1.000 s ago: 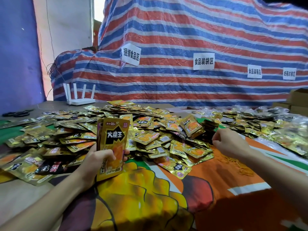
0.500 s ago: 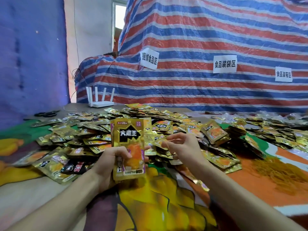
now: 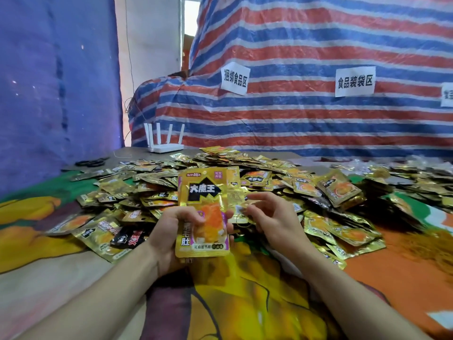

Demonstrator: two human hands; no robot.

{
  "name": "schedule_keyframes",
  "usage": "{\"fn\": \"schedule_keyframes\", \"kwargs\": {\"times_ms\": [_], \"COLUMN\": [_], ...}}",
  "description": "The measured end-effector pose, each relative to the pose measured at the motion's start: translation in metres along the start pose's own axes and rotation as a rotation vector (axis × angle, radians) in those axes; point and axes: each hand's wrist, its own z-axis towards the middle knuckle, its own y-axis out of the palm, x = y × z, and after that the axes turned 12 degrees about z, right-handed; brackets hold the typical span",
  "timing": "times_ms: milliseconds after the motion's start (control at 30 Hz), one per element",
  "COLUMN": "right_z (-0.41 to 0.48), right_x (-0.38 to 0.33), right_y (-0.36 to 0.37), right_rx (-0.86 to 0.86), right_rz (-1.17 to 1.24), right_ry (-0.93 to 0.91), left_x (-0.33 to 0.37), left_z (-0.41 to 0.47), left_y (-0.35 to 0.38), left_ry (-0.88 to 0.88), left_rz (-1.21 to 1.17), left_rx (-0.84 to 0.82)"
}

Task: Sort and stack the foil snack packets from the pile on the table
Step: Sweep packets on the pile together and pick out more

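Left fingers: Your left hand [image 3: 169, 238] had its fingers [image 3: 192, 216] curled across the front of the held stack [image 3: 204, 192], gripping it by its lower half.
Why held so: The stack stood upright with its printed face towards you, probably so that each new packet could be matched to it and squared against it.
Right fingers: Your right hand [image 3: 273, 218] had its fingers [image 3: 257, 196] loosely bent, seemingly pinching a loose packet [image 3: 239, 207] by its edge, plain foil back towards you.
Packet and stack: The loose packet sat just beside the right edge of the held stack, touching or nearly so. It looked ready to be slid in behind.
Pile: The unsorted pile [image 3: 282, 177] lay directly beyond both hands, spreading left and right, with packets facing every way.
Counter: The counter [image 3: 245, 303] wore a bright orange and yellow cloth, bare under your wrists, which gave room to work.
Progress: By the size of the pile, most of the sorting seemed undone.
Beyond: A white router [image 3: 166, 144] stood at the far edge. Behind it hung a striped tarpaulin [image 3: 318, 123] bearing paper labels [image 3: 235, 78].
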Motion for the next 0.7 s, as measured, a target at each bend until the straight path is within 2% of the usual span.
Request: {"fn": "schedule_keyframes", "kwargs": {"times_ms": [200,400,500,633,700], "right_z": [-0.004,-0.005,-0.006,-0.005,-0.005], "right_x": [-0.001,0.001,-0.001,-0.005,-0.008], "right_y": [0.001,0.003,0.003,-0.004,-0.007], "right_rx": [-0.006,0.036,0.026,-0.221,-0.320], "right_rz": [0.117,0.001,-0.008,-0.009,0.134], "right_ry": [-0.059,-0.161,-0.143,0.009,0.117], "left_x": [-0.002,0.000,0.000,0.001,0.001], "left_z": [0.003,-0.003,-0.003,-0.003,-0.003], "left_y": [0.003,0.007,0.003,-0.003,-0.004], "left_ry": [-0.043,-0.038,0.003,0.053,0.064], "left_rz": [0.072,0.055,0.014,-0.026,-0.052], "left_rx": [0.043,-0.034,-0.054,-0.065,-0.076]}}
